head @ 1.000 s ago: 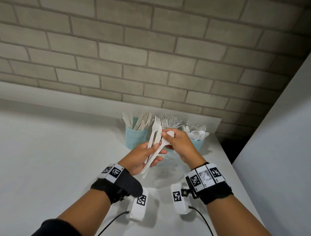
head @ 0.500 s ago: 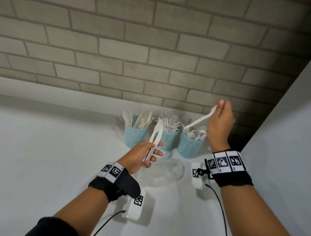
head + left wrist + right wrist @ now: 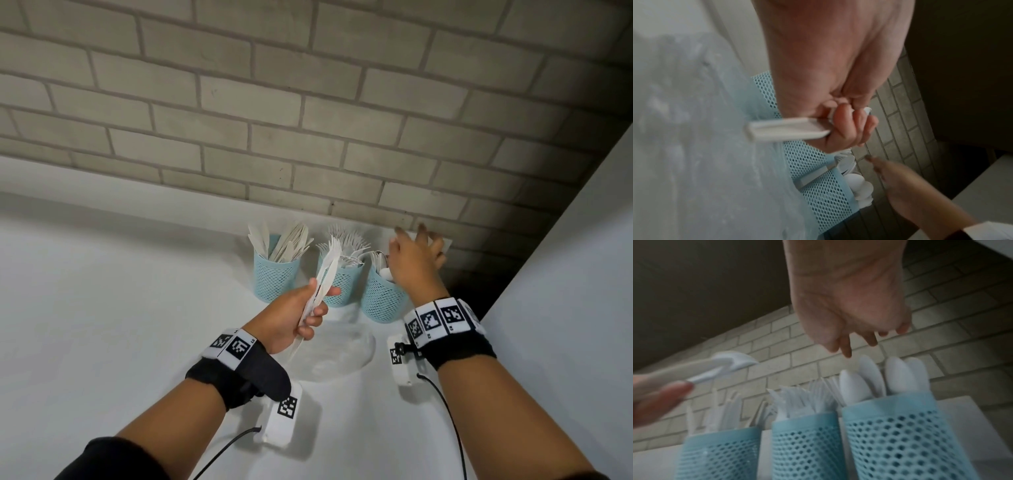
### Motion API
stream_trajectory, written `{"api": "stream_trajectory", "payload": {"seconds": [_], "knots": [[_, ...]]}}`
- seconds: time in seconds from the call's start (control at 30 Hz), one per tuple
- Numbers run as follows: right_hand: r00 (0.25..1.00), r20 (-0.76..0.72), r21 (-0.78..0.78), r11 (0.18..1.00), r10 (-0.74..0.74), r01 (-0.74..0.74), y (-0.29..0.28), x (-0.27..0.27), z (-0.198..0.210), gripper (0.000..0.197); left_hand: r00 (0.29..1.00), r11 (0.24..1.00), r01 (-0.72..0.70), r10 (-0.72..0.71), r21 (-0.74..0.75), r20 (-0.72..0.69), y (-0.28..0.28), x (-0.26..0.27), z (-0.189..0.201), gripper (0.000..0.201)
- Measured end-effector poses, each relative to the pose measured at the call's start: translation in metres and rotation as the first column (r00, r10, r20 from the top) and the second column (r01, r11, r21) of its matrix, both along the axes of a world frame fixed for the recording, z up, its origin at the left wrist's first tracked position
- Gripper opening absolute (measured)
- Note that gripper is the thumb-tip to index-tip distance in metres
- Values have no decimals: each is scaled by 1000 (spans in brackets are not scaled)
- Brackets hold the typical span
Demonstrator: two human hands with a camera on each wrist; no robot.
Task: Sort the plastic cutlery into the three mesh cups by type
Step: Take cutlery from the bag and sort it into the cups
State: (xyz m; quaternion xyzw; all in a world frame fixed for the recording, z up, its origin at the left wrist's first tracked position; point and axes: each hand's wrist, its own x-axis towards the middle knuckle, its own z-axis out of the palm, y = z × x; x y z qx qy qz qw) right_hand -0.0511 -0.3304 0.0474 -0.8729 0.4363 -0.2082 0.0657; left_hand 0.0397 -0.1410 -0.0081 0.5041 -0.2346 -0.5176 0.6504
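Head view: the left hand (image 3: 291,318) is curled round a small bundle of white plastic cutlery (image 3: 323,281), a fork uppermost, held tilted in front of the middle pale-blue mesh cup of forks (image 3: 339,284). The right hand (image 3: 416,263), fingers spread and holding nothing, hovers over the right mesh cup of spoons (image 3: 380,301). The left mesh cup of knives (image 3: 275,277) stands beside them on the white surface (image 3: 102,308), near a clear plastic bag (image 3: 339,349).
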Motion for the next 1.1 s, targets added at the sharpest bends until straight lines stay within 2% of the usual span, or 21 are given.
{"api": "stream_trajectory", "payload": {"seconds": [0.07,0.13,0.2,0.27,0.37,0.43,0.47,0.57,0.6,0.63,0.67,0.7,0.77,0.83,0.9,0.97,1.03,1.1], "knots": [[967,239,-67,995,91,-77,15,3,11,40,999,1000,-15,15,-4,47,-1,0,-2,35],[895,363,119,940,257,-319,34,6,22,49,996,999,-33,34,-15,86,-3,-1,-4,28],[873,327,372,800,362,-470,49,10,28,59,992,999,-43,45,-20,114,-4,-2,-5,25],[856,303,471,714,420,-517,51,15,26,54,989,999,-45,48,-25,140,-6,-4,-4,23],[849,409,415,760,336,-501,41,22,22,25,982,998,-60,65,-31,176,-6,-3,-3,20],[813,537,367,805,225,-466,33,23,27,16,977,996,-88,92,-29,193,-5,-1,-3,22],[759,632,323,835,160,-445,29,23,32,12,976,994,-106,109,-27,190,-5,1,-4,24],[492,869,137,930,52,-340,14,23,48,21,977,987,-158,161,-29,142,-6,5,-5,33],[442,894,72,951,72,-302,11,23,51,21,977,985,-168,172,-41,125,-6,7,-6,32],[439,891,9,964,112,-265,9,23,51,18,978,983,-173,178,-55,110,-7,8,-6,31],[471,867,-46,968,161,-247,8,25,49,17,978,982,-173,180,-69,102,-7,8,-7,29],[537,818,-83,966,206,-244,8,27,45,20,979,983,-167,175,-79,104,-7,8,-6,29],[729,631,-119,962,264,-246,9,32,31,25,978,985,-152,162,-83,129,-7,8,-3,27],[849,438,-169,954,297,-247,6,38,13,27,973,984,-145,162,-107,166,-6,10,3,24],[918,285,-165,957,277,-238,0,43,-2,28,953,977,-139,177,-164,246,-4,16,18,22],[971,83,-81,973,224,-218,-3,44,-13,29,921,958,-160,232,-238,314,-4,25,43,25],[973,-52,7,974,227,-227,-1,43,-18,31,893,926,-200,307,-320,329,-2,35,72,29],[968,-88,55,972,234,-230,3,41,-18,34,864,904,-215,353,-371,360,-1,46,98,38]]}}
